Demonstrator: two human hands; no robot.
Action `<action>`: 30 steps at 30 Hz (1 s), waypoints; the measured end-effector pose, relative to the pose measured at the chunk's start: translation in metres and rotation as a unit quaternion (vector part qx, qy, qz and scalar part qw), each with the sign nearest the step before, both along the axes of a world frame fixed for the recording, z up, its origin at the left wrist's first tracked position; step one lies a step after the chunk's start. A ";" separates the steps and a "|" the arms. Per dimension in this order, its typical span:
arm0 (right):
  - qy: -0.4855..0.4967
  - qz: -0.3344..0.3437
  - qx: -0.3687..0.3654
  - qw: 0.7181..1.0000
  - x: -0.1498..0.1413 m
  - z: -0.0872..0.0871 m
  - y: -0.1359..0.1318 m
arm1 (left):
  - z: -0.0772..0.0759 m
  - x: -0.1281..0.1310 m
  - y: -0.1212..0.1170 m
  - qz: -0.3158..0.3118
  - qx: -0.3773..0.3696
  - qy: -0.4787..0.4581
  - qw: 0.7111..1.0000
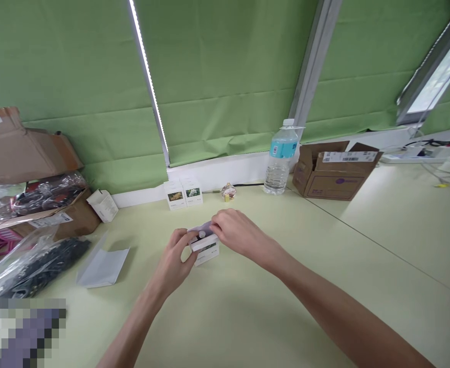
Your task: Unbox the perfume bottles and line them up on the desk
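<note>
While you inspect this table (pixel 363 266), what do the 2 hands have?

Left hand (pixel 173 258) is partly closed, its fingers curled around a small white carton (pixel 205 253) and a lilac piece (pixel 201 231) lying across its top. Right hand (pixel 236 234) is also partly closed, its fingers pressed over the lilac piece from the far side.

Where is the carton?

Mid-table, between the 2 hands. Its lower edge appears to sit on the table, but I cannot confirm contact.

What stands nearest?

Beyond the hands, 2 white picture cartons (pixel 182 194) and a small gold trinket (pixel 228 192). Further right, a water bottle (pixel 281 161) and a cardboard box (pixel 334 173). To the left, a white paper sleeve (pixel 102 267).
</note>
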State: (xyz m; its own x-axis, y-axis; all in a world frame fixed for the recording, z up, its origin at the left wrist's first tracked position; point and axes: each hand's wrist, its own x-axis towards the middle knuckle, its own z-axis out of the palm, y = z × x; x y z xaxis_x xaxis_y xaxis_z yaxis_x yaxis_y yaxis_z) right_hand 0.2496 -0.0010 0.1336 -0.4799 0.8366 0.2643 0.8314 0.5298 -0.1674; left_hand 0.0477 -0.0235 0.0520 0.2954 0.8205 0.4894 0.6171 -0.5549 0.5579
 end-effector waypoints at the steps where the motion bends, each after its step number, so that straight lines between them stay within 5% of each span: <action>1: 0.010 -0.003 -0.018 1.000 0.000 -0.002 0.004 | 0.002 0.000 0.000 0.002 -0.008 0.003 1.000; 9: 0.067 0.003 -0.098 0.993 0.009 0.002 0.011 | 0.013 0.003 0.003 0.022 -0.095 -0.072 0.993; 18: -0.003 0.039 -0.191 0.981 0.014 0.002 0.003 | -0.019 0.005 0.006 0.076 -0.107 -0.206 0.970; 26: 0.009 0.075 0.025 0.997 -0.002 0.012 -0.015 | -0.024 0.010 -0.004 0.124 -0.084 -0.174 0.973; 30: -0.037 0.099 0.016 0.994 -0.014 0.007 -0.028 | -0.023 0.012 -0.007 0.123 -0.086 -0.158 0.976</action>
State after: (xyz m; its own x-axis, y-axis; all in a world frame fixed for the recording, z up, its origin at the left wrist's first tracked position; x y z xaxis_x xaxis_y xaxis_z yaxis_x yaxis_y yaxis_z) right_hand 0.2358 -0.0289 0.1405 -0.6533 0.7157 0.2467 0.7200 0.6881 -0.0895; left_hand 0.0598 -0.0308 0.0294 -0.0637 0.9256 0.3732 0.5015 -0.2937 0.8138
